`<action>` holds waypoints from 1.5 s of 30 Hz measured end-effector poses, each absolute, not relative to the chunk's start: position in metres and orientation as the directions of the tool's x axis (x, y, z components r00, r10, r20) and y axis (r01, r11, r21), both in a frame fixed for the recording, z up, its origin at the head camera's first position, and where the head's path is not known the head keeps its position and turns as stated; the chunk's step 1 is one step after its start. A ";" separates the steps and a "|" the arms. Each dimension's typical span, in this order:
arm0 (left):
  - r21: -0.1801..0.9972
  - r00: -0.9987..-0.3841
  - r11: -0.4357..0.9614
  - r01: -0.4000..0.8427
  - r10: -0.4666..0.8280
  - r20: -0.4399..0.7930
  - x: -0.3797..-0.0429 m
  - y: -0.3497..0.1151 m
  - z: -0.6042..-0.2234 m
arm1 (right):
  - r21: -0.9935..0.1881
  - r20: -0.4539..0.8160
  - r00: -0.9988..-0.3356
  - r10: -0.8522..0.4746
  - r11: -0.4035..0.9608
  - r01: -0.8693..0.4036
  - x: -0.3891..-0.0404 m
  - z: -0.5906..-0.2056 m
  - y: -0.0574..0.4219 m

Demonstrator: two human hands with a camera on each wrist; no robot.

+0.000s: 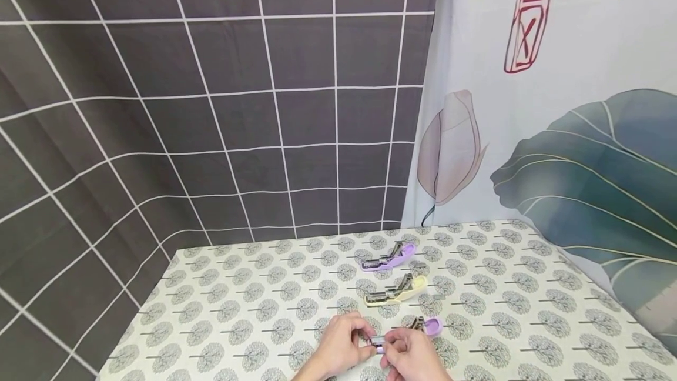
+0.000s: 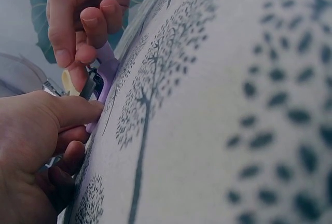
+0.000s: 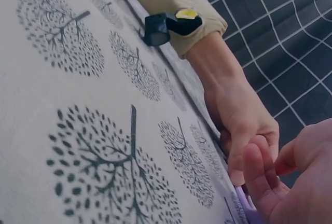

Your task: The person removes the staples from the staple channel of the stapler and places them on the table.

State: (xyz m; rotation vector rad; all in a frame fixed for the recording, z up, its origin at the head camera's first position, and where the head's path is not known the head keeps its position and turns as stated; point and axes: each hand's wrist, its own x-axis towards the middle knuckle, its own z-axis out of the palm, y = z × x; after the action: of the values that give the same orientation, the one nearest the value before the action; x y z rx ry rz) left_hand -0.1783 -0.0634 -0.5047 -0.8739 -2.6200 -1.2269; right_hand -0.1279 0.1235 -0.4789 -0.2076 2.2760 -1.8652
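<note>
Three small staplers lie open on the tree-patterned tablecloth. Both hands work on the nearest, a purple stapler at the front edge. My left hand pinches its metal front end with curled fingers. My right hand grips it from the right, fingers curled over the top. In the left wrist view the right hand presses down on the purple stapler while the left hand holds it from below. The right wrist view shows the left hand, the right hand's fingers and a sliver of purple plastic.
A yellow stapler lies just behind the hands and another purple stapler farther back. A dark tiled backdrop rises behind and to the left, a leaf-print curtain to the right. A wrist camera sits on the beige left sleeve.
</note>
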 end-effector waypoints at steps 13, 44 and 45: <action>0.675 -0.832 0.505 0.538 0.446 0.329 -0.176 -0.063 -0.502 | -0.980 -0.032 -0.981 -0.191 0.200 -0.007 -0.128 -0.486 0.119; 0.664 -0.814 0.489 0.566 0.461 0.353 -0.177 -0.063 -0.504 | -0.932 0.076 -0.985 -0.157 0.339 -0.126 -0.132 -0.493 0.114; 0.665 -0.815 0.489 0.564 0.461 0.352 -0.177 -0.063 -0.504 | -0.932 0.081 -0.984 -0.160 0.339 -0.131 -0.133 -0.493 0.114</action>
State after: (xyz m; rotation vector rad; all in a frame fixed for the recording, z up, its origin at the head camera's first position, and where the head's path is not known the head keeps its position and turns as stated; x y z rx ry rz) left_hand -0.1767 -0.0633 -0.5037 -0.8993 -2.5997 -1.2338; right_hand -0.1325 0.1142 -0.4927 -0.2772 2.5498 -1.7711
